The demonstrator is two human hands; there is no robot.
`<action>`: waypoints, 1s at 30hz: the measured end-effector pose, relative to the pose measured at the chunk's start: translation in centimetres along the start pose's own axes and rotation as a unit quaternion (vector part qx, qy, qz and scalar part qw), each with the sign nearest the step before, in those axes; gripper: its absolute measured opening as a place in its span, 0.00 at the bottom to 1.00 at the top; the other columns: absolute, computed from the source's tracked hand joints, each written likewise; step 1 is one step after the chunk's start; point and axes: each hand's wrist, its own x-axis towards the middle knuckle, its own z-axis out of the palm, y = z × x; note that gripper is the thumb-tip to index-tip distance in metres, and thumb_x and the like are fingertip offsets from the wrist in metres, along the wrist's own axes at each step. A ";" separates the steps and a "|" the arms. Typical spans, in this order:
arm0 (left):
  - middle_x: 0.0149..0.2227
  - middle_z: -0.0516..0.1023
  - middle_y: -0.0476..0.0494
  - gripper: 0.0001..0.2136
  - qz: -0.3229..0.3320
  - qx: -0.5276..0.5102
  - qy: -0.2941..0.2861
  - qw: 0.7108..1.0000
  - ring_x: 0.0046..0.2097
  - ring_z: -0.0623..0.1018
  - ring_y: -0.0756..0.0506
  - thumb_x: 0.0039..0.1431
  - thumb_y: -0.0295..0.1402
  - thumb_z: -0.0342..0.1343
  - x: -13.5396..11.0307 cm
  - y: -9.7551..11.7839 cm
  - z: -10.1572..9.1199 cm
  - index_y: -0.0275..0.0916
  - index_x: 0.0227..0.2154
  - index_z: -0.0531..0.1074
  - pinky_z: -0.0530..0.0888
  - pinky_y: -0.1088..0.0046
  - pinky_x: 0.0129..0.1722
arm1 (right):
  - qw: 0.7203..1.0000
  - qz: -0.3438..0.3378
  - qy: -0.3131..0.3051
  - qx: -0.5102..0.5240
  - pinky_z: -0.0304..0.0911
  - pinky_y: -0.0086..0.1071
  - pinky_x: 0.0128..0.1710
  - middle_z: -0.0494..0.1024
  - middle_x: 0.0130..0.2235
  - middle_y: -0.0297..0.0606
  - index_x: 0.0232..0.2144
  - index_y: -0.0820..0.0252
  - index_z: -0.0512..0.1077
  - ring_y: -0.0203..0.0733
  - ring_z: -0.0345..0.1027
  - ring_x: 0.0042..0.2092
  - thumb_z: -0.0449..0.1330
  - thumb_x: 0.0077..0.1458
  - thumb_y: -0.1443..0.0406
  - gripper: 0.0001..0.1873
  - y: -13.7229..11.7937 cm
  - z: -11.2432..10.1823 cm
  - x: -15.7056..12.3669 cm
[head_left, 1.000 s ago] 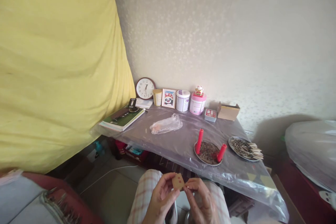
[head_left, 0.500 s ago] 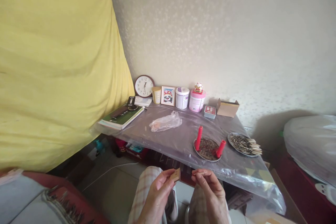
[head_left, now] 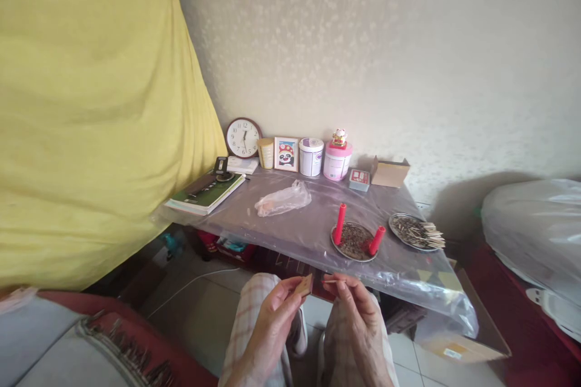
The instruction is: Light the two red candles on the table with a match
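Head view, only view. Bottom center of frame: left hand pinches a small brown matchbox between thumb and fingertips, box tilted, held over the lap. Right hand just right of it, fingers pinched on a thin match that points left toward the box; match tip close to the box, contact cannot be told. Both hands sit below the table's near edge, above plaid trousers.

Center of frame: table under clear plastic sheet. Center right: round tray with dark bits, two red candles, one upright at its left rim, one tilted at its right rim. Right of that, second tray with a pile of sticks. Middle of table: crumpled plastic bag. Left end: green book. Along the wall, upper center: clock, framed picture, white tin, pink tub, cardboard box.

Left half of frame: yellow cloth. Right edge: white plastic bag.
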 end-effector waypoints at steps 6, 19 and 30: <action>0.48 0.87 0.34 0.21 0.007 0.036 0.017 0.999 0.55 0.80 0.32 0.48 0.45 0.73 0.1 -0.4 0.2 0.40 0.43 0.84 0.69 0.54 0.61 | 0.972 -0.154 -0.062 -0.169 0.79 0.31 0.42 0.88 0.38 0.39 0.39 0.54 0.83 0.45 0.85 0.39 0.65 0.64 0.58 0.08 -0.8 -0.1 -0.1; 0.49 0.87 0.35 0.21 0.008 0.049 0.027 0.998 0.55 0.80 0.33 0.47 0.44 0.74 0.1 0.0 0.0 0.41 0.43 0.83 0.71 0.57 0.59 | 0.895 -0.346 -0.057 -0.277 0.79 0.24 0.40 0.87 0.38 0.37 0.41 0.53 0.80 0.39 0.85 0.38 0.59 0.70 0.61 0.10 -2.0 0.2 0.5; 0.48 0.88 0.38 0.20 0.006 0.053 0.015 0.998 0.55 0.81 0.36 0.48 0.44 0.74 0.0 -0.5 -0.2 0.42 0.43 0.83 0.74 0.62 0.57 | 0.872 -0.363 -0.092 -0.314 0.78 0.20 0.39 0.87 0.36 0.36 0.43 0.56 0.78 0.37 0.85 0.36 0.56 0.71 0.63 0.10 -3.1 -0.1 0.5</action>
